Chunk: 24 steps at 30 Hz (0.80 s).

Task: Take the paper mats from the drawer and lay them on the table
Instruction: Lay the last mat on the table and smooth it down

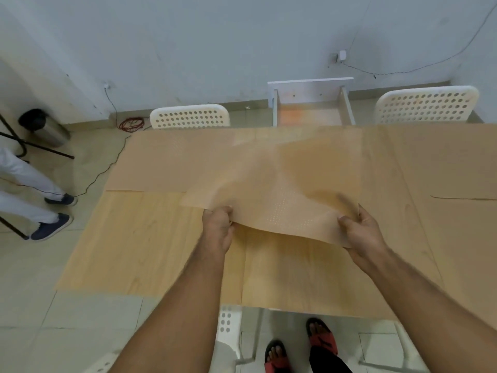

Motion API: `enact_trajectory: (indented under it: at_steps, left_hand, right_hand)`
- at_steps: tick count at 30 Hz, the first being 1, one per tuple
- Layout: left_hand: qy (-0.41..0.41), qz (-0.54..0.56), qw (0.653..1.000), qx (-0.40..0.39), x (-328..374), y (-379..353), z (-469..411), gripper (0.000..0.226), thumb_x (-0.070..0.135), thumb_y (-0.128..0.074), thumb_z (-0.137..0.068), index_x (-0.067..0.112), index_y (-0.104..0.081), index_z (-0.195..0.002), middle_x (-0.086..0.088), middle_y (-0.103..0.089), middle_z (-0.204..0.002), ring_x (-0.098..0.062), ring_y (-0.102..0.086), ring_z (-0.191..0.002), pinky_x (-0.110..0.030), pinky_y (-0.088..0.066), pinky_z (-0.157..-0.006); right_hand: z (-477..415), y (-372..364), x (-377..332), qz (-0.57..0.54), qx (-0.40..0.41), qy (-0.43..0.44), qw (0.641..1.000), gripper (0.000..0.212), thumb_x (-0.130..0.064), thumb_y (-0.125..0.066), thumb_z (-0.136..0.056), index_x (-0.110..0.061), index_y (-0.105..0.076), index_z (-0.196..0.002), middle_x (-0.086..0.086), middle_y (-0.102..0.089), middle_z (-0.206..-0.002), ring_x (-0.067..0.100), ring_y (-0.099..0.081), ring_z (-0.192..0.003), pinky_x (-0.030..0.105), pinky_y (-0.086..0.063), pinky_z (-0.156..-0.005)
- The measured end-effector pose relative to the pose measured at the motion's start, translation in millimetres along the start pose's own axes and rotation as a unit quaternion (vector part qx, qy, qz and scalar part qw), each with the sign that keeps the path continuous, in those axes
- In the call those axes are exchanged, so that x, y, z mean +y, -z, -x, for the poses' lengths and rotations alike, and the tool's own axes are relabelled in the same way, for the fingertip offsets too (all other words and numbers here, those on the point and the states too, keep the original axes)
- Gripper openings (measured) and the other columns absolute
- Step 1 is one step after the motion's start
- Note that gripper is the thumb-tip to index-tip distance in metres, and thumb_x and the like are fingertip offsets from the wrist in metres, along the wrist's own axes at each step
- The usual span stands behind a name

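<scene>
A tan paper mat (274, 189) with rows of small punched holes hangs slightly above the middle of the wooden table (139, 238). My left hand (219, 227) pinches its near left corner and my right hand (361, 232) grips its near right edge. The near edge sags and curls between my hands, while the far part rests on the tabletop. Other tan mats lie flat: one at the far left (166, 160), one along the right side (430, 184), one at the near edge (309, 281). The white drawer (312, 103) stands pulled open beyond the table's far edge.
Two white perforated chairs (189, 117) (427, 103) stand at the far side, flanking the drawer. Another white chair (226, 327) is beside my sandalled feet. A person's legs (35, 195) are at the left, near a metal bin (45, 127) and floor cables (131, 123).
</scene>
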<state>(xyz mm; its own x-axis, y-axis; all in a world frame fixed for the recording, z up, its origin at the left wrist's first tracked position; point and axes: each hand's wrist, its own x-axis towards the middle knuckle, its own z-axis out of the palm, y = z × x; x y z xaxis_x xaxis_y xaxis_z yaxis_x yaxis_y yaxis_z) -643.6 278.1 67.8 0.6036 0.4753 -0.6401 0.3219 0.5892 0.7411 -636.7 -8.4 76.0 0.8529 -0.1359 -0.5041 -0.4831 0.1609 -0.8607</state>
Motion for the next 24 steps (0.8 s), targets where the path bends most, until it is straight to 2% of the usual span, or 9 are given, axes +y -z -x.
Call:
enact_trajectory:
  at_steps: [3, 6, 9, 11, 13, 15, 17, 21, 24]
  left_hand:
    - [0.009, 0.052, 0.999, 0.011, 11.1, 34.5, 6.9, 0.024, 0.007, -0.054, -0.100, 0.009, -0.060, -0.124, -0.013, -0.068, -0.116, -0.029, -0.065, -0.104, -0.045, -0.058, -0.082]
    - [-0.006, 0.088, 0.995, 0.040, 17.5, 76.8, 13.4, 0.022, 0.016, -0.055, -0.103, 0.008, -0.063, -0.121, -0.013, -0.070, -0.115, -0.027, -0.068, -0.098, -0.046, -0.058, -0.082]
    - [-0.020, 0.111, 0.988, 0.103, 24.6, 119.4, 25.3, 0.026, 0.008, -0.058, -0.100, 0.002, -0.056, -0.125, -0.017, -0.067, -0.115, -0.028, -0.068, -0.094, -0.041, -0.059, -0.076]
    - [-0.031, 0.129, 0.982, 0.136, 28.0, 146.0, 33.8, 0.022, -0.002, -0.057, -0.098, 0.006, -0.054, -0.118, -0.015, -0.066, -0.108, -0.026, -0.067, -0.090, -0.040, -0.058, -0.074]
    - [-0.044, 0.144, 0.977, 0.152, 32.0, 172.1, 43.1, 0.029, -0.006, -0.058, -0.095, 0.007, -0.054, -0.120, -0.015, -0.067, -0.110, -0.027, -0.068, -0.092, -0.041, -0.059, -0.078]
    - [-0.049, 0.163, 0.971, 0.167, 36.0, 199.3, 49.6, 0.039, -0.006, -0.060, -0.093, 0.006, -0.055, -0.130, -0.016, -0.068, -0.117, -0.030, -0.068, -0.100, -0.044, -0.059, -0.087]
    - [-0.057, 0.182, 0.965, 0.180, 40.9, 223.9, 55.2, 0.041, -0.005, -0.061, -0.092, 0.007, -0.058, -0.131, -0.015, -0.068, -0.119, -0.029, -0.068, -0.101, -0.043, -0.059, -0.086]
    - [-0.077, 0.206, 0.960, 0.176, 54.5, 268.8, 54.7, 0.026, 0.001, -0.062, -0.095, 0.015, -0.066, -0.117, -0.008, -0.070, -0.117, -0.023, -0.068, -0.099, -0.035, -0.058, -0.070]
    - [-0.073, 0.211, 0.961, 0.166, 72.3, 303.2, 40.0, 0.017, 0.003, -0.063, -0.096, 0.018, -0.068, -0.104, -0.009, -0.070, -0.119, -0.025, -0.067, -0.105, -0.037, -0.058, -0.078]
  right_hand:
    - [28.0, -22.1, 9.9, -0.028, -0.040, -0.011, 0.999, 0.045, -0.001, -0.047, -0.102, -0.036, -0.067, -0.122, -0.010, -0.070, -0.115, 0.014, -0.065, -0.099, 0.033, -0.053, -0.079]
    - [48.4, -41.6, 27.1, -0.040, -0.069, -0.029, 0.996, 0.044, -0.003, -0.048, -0.102, -0.032, -0.065, -0.129, -0.010, -0.072, -0.113, 0.015, -0.066, -0.099, 0.035, -0.053, -0.081]
    - [66.1, -62.6, 42.2, -0.043, -0.096, -0.045, 0.993, 0.043, -0.003, -0.050, -0.102, -0.030, -0.062, -0.133, -0.005, -0.072, -0.117, 0.016, -0.066, -0.099, 0.034, -0.053, -0.078]
    - [77.7, -75.4, 51.0, -0.034, -0.119, -0.051, 0.991, 0.040, -0.004, -0.051, -0.101, -0.032, -0.065, -0.127, -0.005, -0.071, -0.119, 0.017, -0.066, -0.100, 0.034, -0.052, -0.077]
    - [89.2, -87.7, 59.4, -0.030, -0.142, -0.054, 0.988, 0.038, -0.005, -0.051, -0.101, -0.033, -0.066, -0.123, -0.004, -0.071, -0.118, 0.017, -0.066, -0.101, 0.036, -0.053, -0.080]
    - [101.4, -100.1, 66.9, -0.022, -0.157, -0.055, 0.986, 0.039, -0.005, -0.052, -0.101, -0.031, -0.064, -0.128, -0.002, -0.070, -0.119, 0.018, -0.066, -0.101, 0.038, -0.054, -0.086]
    - [114.0, -112.1, 76.3, -0.020, -0.162, -0.058, 0.985, 0.041, -0.004, -0.053, -0.101, -0.028, -0.062, -0.132, 0.000, -0.070, -0.119, 0.019, -0.066, -0.102, 0.040, -0.053, -0.089]
    - [133.4, -144.9, 93.8, -0.012, -0.165, -0.063, 0.984, 0.041, -0.005, -0.054, -0.100, -0.026, -0.061, -0.136, 0.002, -0.070, -0.123, 0.024, -0.066, -0.110, 0.040, -0.053, -0.088]
    - [144.6, -179.8, 107.0, -0.005, -0.154, -0.054, 0.987, 0.042, -0.006, -0.053, -0.101, -0.026, -0.059, -0.137, -0.001, -0.069, -0.122, 0.023, -0.065, -0.109, 0.038, -0.053, -0.082]
